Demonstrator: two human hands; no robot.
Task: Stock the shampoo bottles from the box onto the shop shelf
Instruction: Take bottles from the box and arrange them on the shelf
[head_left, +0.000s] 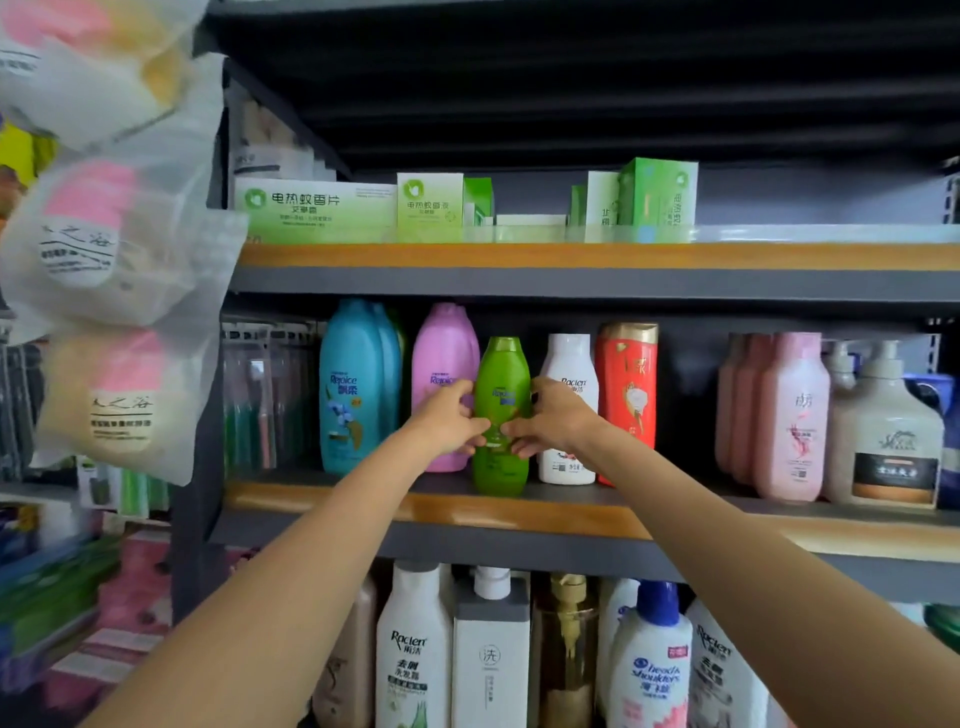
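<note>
I have my left grip (451, 422) and right grip (546, 422) both pinching the green bottle (501, 415) on the shelf (519, 512). A pink bottle (444, 358) crowds my left grip. A white bottle (569, 364) crowds my right.

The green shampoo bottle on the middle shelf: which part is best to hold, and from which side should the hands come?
Probably the middle of the green shampoo bottle, from the open front. It stands upright between a pink bottle and a white bottle, so only the front is free. The left hand and right hand hold it there.
</note>
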